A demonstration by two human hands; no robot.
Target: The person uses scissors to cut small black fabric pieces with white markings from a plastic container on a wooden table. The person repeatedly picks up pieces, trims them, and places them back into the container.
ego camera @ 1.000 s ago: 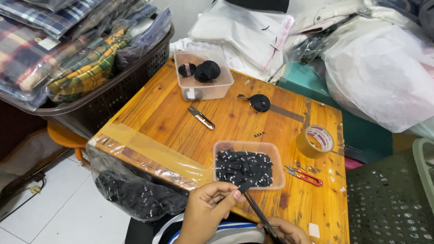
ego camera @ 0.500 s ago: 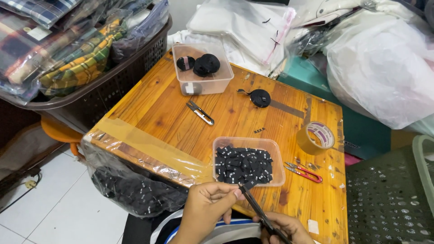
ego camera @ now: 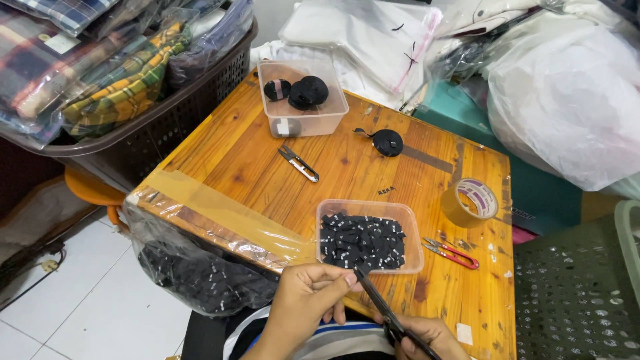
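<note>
- Head view looks down on a small wooden table (ego camera: 233,160), and the left hand (ego camera: 303,303) sits at its near edge, fingers pinched narrow on something small and dark at the tip of the black scissors (ego camera: 383,310).
- Right hand (ego camera: 427,337) is low at the frame's bottom, wrapped around the scissor handles; blades angle up and left toward the pinch.
- Just beyond the blades: a clear tray of small black pieces (ego camera: 363,241), close to both hands.
- Right of that tray lie red-handled snips (ego camera: 453,253); farther back stands a roll of brown tape (ego camera: 470,202).
- Mid-table, a small thread clipper (ego camera: 299,163) lies alone; a black spool (ego camera: 388,142) sits behind it.
- At the far edge, a second clear box (ego camera: 303,100) holds dark spools.
- A plastic bag of black pieces (ego camera: 193,273) hangs taped off the table's left front edge.
- A dark basket of plaid cloth (ego camera: 120,87) crowds the left side; white plastic bags (ego camera: 567,87) pile up on the right.
- Against half a second ago: the hands hold the same pinch-and-scissors pose, and the table items lie unmoved.
</note>
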